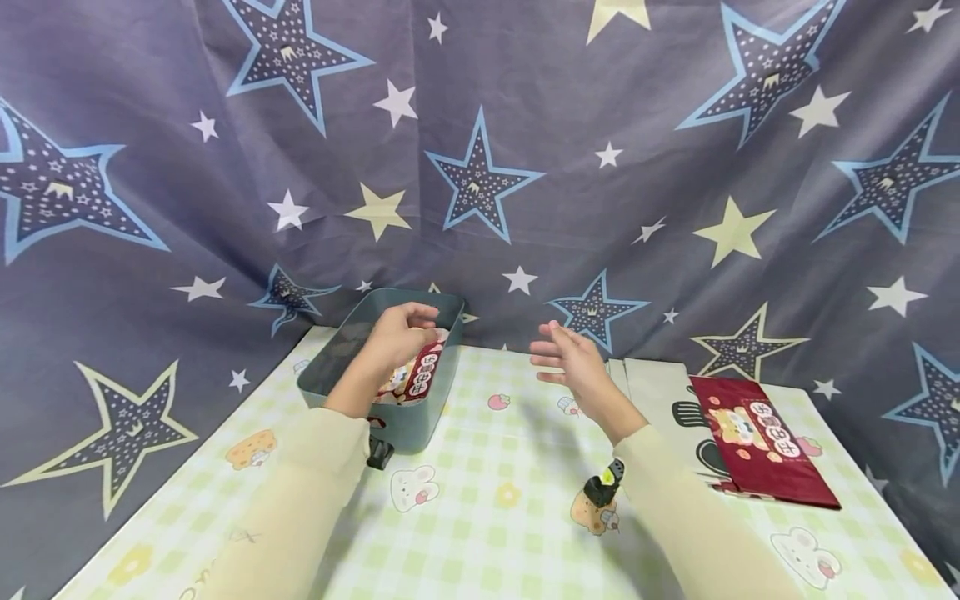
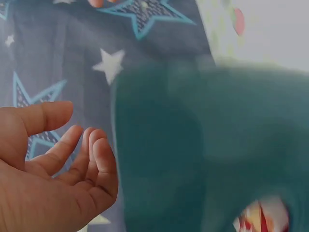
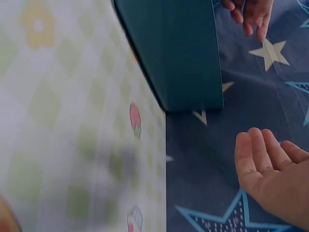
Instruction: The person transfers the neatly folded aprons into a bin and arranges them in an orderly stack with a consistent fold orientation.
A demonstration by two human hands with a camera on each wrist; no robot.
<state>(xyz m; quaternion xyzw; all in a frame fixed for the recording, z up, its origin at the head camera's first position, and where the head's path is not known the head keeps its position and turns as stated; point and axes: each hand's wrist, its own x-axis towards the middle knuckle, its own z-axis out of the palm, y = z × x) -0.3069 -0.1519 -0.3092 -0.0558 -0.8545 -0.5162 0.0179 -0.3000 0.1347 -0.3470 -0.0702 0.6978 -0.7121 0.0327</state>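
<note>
Pale sleeves (image 1: pixel 300 500) led to both hands. The left hand (image 1: pixel 397 337) hovered, fingers loosely curled and empty, above the red packet (image 1: pixel 423 377) in the teal box (image 1: pixel 337 367); the right hand (image 1: pixel 573 362) hung open beside it. The packet looked light, crinkly and slippery, best pinched at its top edge just below the fingertips.

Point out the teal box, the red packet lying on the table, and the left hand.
teal box (image 1: pixel 341 358), head view, left wall.
red packet (image 1: pixel 757 442), head view, middle of its face.
left hand (image 1: pixel 397 337), head view, back of the hand.

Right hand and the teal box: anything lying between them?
Nothing. In the head view, only bare checked tablecloth lies between the right hand and the teal box.
</note>
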